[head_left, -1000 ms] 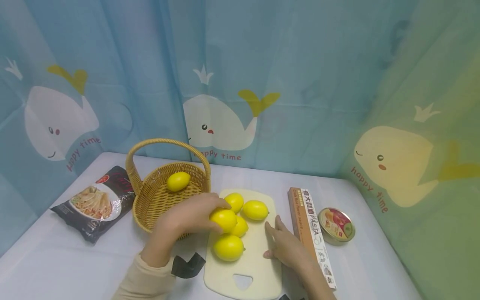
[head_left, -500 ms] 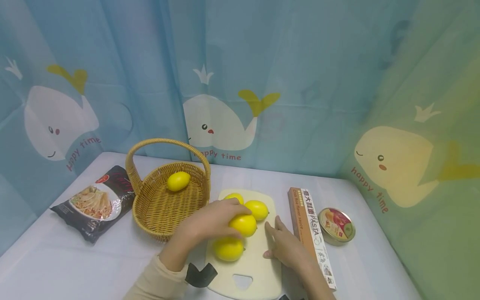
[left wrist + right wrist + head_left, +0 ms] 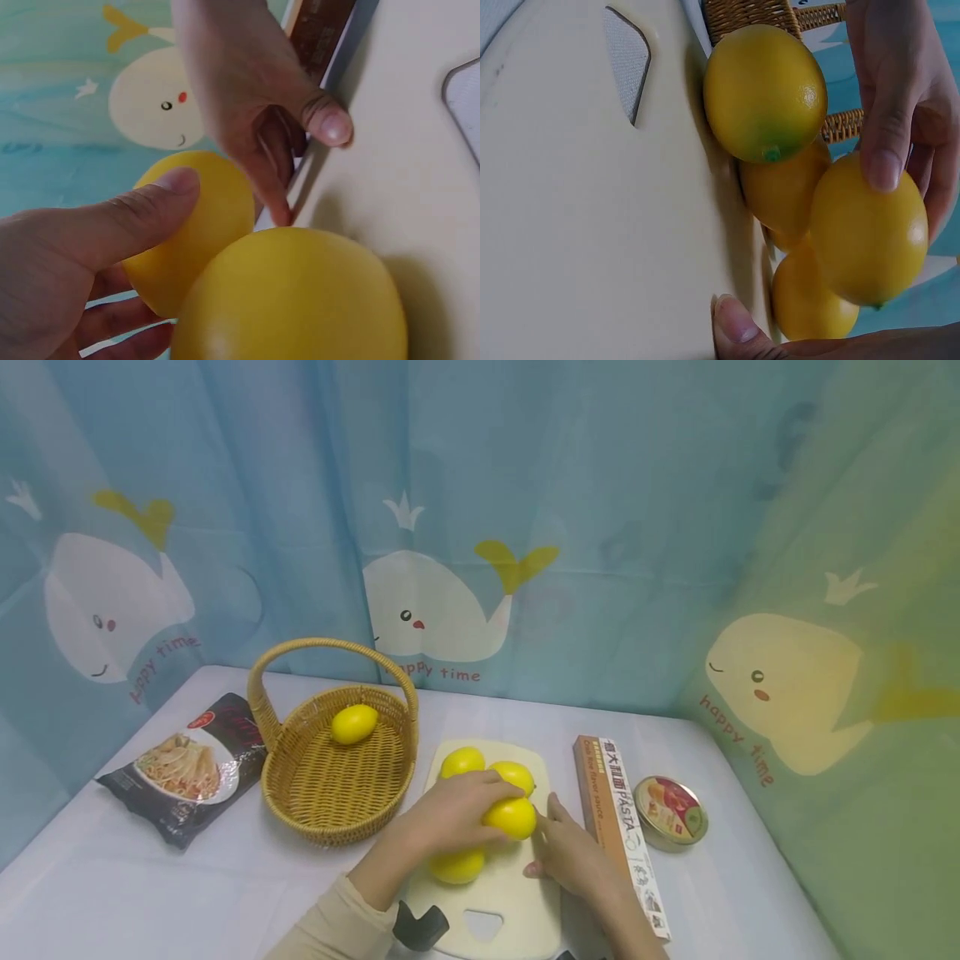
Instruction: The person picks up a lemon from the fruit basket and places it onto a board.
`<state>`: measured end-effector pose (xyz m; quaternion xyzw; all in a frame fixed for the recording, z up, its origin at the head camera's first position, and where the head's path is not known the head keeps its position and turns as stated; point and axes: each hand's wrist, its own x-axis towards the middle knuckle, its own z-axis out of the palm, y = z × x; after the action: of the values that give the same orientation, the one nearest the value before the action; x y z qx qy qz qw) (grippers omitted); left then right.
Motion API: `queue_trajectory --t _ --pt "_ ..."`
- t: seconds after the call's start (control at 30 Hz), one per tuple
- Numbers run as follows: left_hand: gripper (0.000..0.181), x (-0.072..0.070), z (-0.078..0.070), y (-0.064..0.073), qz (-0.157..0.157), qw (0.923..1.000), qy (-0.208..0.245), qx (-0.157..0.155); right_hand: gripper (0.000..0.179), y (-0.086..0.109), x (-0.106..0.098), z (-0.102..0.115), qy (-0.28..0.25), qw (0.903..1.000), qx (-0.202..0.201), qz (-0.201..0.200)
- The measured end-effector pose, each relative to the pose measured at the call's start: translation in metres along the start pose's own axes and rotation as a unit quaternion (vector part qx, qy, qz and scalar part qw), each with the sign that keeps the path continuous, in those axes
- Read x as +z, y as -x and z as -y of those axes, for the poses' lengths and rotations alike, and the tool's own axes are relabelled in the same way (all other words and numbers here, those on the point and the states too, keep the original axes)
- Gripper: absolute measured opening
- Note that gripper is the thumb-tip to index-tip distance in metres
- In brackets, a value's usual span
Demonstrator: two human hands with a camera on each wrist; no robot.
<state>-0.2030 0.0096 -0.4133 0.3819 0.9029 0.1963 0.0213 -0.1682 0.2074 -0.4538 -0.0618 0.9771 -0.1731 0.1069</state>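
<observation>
My left hand (image 3: 461, 810) holds a yellow lemon (image 3: 512, 819) above the cream cutting board (image 3: 517, 910), thumb on one side and fingers on the other. Beneath and around it, several more lemons lie on the board: one at the far end (image 3: 462, 761), one beside it (image 3: 514, 775) and one nearer (image 3: 457, 866), partly hidden by the left hand. Another lemon (image 3: 784, 187) shows only in the right wrist view. My right hand (image 3: 573, 853) rests at the board's right edge, its thumb (image 3: 736, 321) on the board's surface and its fingers extended along the edge.
A wicker basket (image 3: 296, 797) with a tall handle stands left of the board, one lemon (image 3: 354, 724) inside. Further left lies a black noodle packet (image 3: 187, 764). To the right are a long pasta box (image 3: 622, 835) and a round tin (image 3: 670, 810). A whale-print curtain (image 3: 622, 527) hangs behind.
My left hand has carried the lemon rightward over the board, away from the basket and towards the right hand. The right hand stays at the board's edge.
</observation>
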Motion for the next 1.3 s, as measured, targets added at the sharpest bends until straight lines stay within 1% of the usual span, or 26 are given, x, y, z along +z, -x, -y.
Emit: queue_trajectory --t 0.07,0.2,0.37,0.57,0.8,0.9,1.1,1.3 --pt "0.052 0.002 -0.001 0.0 0.0 1.0 -0.001 -0.005 0.084 0.001 0.0 0.0 0.005 1.0 -0.006 -0.004" --pt "0.051 0.005 -0.002 -0.001 0.006 0.9999 -0.007 -0.012 0.083 0.001 0.0 0.001 0.003 1.0 -0.006 -0.006" --pt "0.052 0.01 -0.001 -0.001 0.014 0.9996 -0.019 -0.016 0.086 0.0 0.0 0.002 -0.012 0.9999 0.001 -0.002" --pt "0.053 0.015 -0.001 -0.002 0.003 0.9991 -0.04 -0.013 0.086 -0.001 0.001 0.001 -0.023 0.9997 0.005 -0.001" --pt "0.048 0.024 -0.005 -0.005 -0.01 0.9966 -0.082 -0.002 0.086 -0.001 0.001 0.0 -0.014 0.9999 0.008 0.004" --pt "0.049 0.027 -0.007 -0.005 -0.01 0.9956 -0.093 -0.007 0.086 0.0 0.0 0.0 -0.02 0.9997 0.012 0.006" --pt "0.049 0.028 -0.01 -0.005 -0.004 0.9948 -0.099 -0.024 0.086 0.0 0.0 0.0 -0.028 0.9995 0.012 0.004" --pt "0.053 0.026 -0.011 -0.004 -0.001 0.9946 -0.101 -0.024 0.085 0.001 -0.001 0.001 -0.029 0.9996 0.005 -0.001"
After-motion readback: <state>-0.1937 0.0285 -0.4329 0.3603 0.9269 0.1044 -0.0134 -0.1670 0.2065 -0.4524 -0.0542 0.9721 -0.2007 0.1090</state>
